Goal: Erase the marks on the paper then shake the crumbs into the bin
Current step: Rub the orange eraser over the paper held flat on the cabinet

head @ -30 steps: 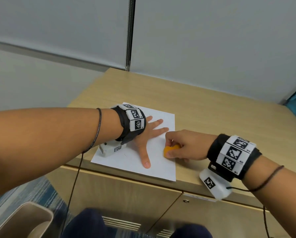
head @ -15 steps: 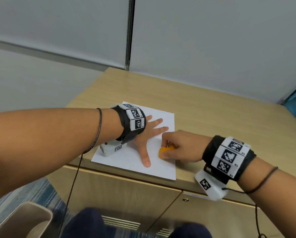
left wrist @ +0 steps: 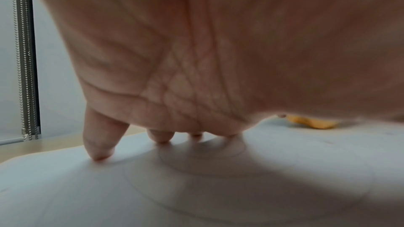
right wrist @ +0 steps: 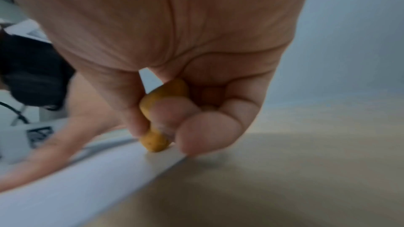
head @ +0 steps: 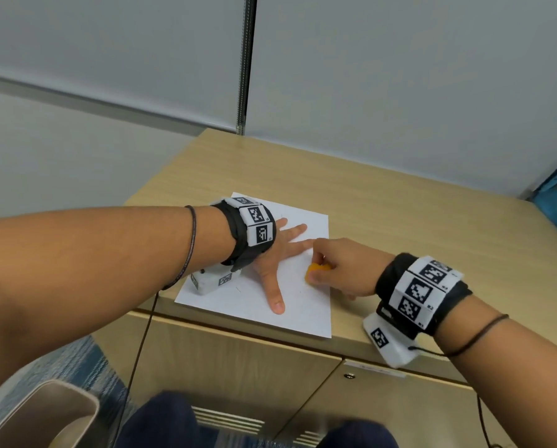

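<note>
- Your right hand (head: 342,270) pinches the orange eraser (head: 316,272) at the paper's (head: 238,295) right edge, frame centre.
- Your left hand (head: 275,253) lies flat, fingers spread, just left of it.
- Remaining faint marks lie leftward.

Even soft indoor light; wrist views blurred, shadowed below palms; wide-angle edge distortion.

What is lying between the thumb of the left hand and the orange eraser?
Only bare white paper, in the head view; left hand thumb and eraser stay apart.

Orange eraser (head: 316,272) on paper (head: 238,297), hands alongside.
</note>
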Demonstrator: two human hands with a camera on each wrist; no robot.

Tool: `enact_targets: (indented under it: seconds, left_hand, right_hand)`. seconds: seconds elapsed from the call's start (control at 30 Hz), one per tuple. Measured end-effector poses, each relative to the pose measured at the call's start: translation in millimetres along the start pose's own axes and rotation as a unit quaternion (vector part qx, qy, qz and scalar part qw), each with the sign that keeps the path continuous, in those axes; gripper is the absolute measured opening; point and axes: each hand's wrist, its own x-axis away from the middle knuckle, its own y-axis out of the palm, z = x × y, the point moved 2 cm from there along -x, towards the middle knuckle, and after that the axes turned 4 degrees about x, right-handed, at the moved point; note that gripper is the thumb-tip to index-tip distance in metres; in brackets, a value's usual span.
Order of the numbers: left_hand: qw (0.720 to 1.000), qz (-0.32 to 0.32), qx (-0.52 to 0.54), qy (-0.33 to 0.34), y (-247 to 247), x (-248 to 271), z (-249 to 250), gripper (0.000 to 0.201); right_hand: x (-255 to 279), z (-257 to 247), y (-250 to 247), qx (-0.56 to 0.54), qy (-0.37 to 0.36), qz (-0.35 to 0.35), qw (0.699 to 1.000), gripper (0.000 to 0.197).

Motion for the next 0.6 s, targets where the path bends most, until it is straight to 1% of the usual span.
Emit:
enact_targets:
  seconds: [0.1,0.13,0.2,0.27,0.37,0.4,0.47,0.53,0.6]
  left_hand:
    - [1.000,0.005,0.002,0.004,-1,-2,1,0.153]
    - [1.000,0.006,-0.001,0.008,-1,-2,1,0.154]
    - [1.000,0.007,0.000,0.011,-1,-2,2,0.154]
    - [1.000,0.009,-0.001,0.008,-1,-1,1,0.153]
    - [1.000,0.003,-0.006,0.003,0,-1,1,0.148]
    - [1.000,0.002,-0.002,0.002,0,0,2,0.148]
    - [1.000,0.003,0.004,0.003,0,0,1,0.152]
    - [1.000,0.007,0.009,0.004,-1,1,1,0.154]
    - [1.000,0.011,0.010,0.006,-1,1,2,0.154]
  right_hand:
    - [6,-25,16,0.025,-0.077,-0.009,0.997,0.024]
    - [8,-32,20,0.027,-0.093,-0.009,0.995,0.024]
    - [8,-32,18,0.026,-0.091,-0.006,0.996,0.022]
    - [3,-19,10,0.032,-0.050,-0.013,0.998,0.024]
    - [-4,-4,0,0.070,-0.003,0.013,0.997,0.021]
    - [-4,-8,1,0.073,-0.009,0.017,0.997,0.019]
    - [0,-25,8,0.039,-0.072,0.010,0.997,0.017]
    - [6,-40,17,0.014,-0.121,0.002,0.993,0.027]
    - [6,-37,17,0.022,-0.111,-0.003,0.994,0.028]
